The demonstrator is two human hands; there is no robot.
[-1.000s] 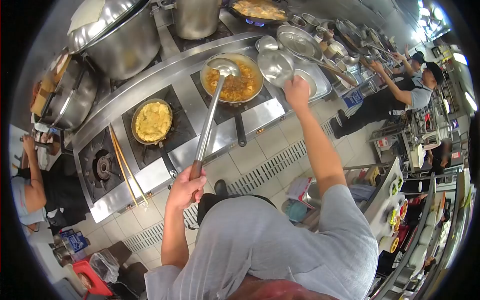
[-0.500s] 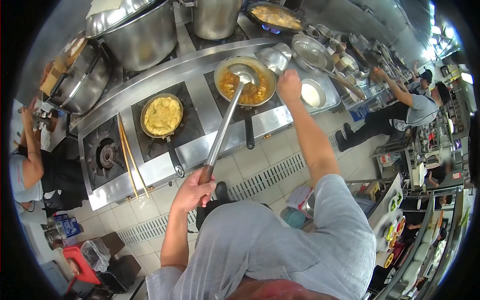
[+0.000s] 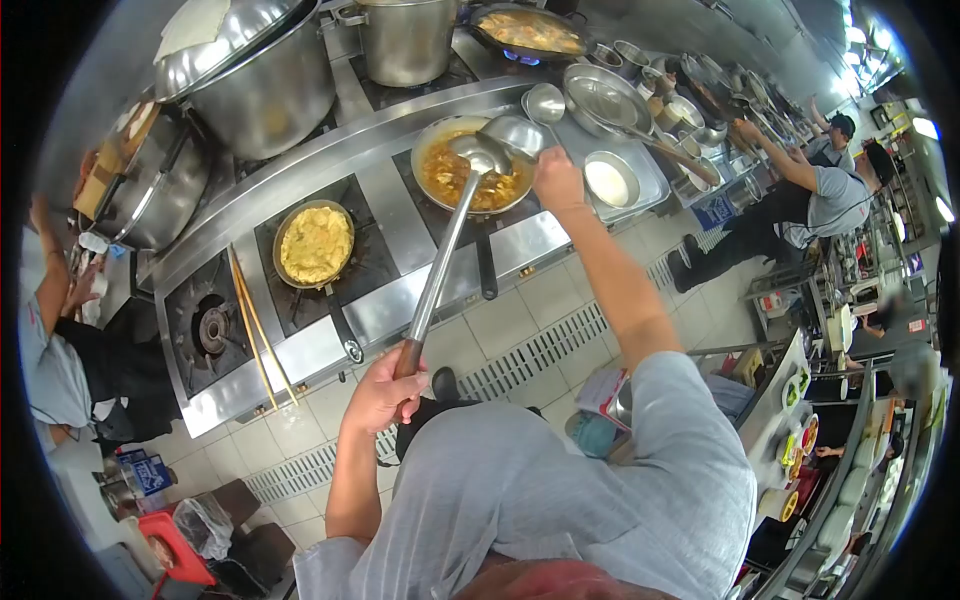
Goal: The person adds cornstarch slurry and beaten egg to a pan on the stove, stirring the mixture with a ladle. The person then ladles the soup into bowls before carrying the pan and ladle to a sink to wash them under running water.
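My left hand [image 3: 386,392] is wrapped round the wooden grip of a long metal ladle [image 3: 441,262], whose bowl rests in the brown, saucy food in a frying pan [image 3: 437,193]. My right hand [image 3: 559,181] is closed on a metal scoop [image 3: 513,134], tilted over the right side of the same pan; its handle is mostly hidden by my fingers. Left of that pan, a smaller pan holds a yellow omelette [image 3: 315,245]. A metal bowl of white contents [image 3: 611,180] sits on a tray just right of my right hand.
Wooden chopsticks [image 3: 255,325] lie across the stove front near a bare burner [image 3: 212,330]. Large pots [image 3: 262,100] stand behind, with a flame-lit wok [image 3: 530,32] at the back. One co-worker [image 3: 60,350] is at the left, others [image 3: 835,200] at the right.
The scoop and my right hand have moved left, from beside the white-filled bowl to over the pan of saucy food. The ladle's bowl has shifted within that pan.
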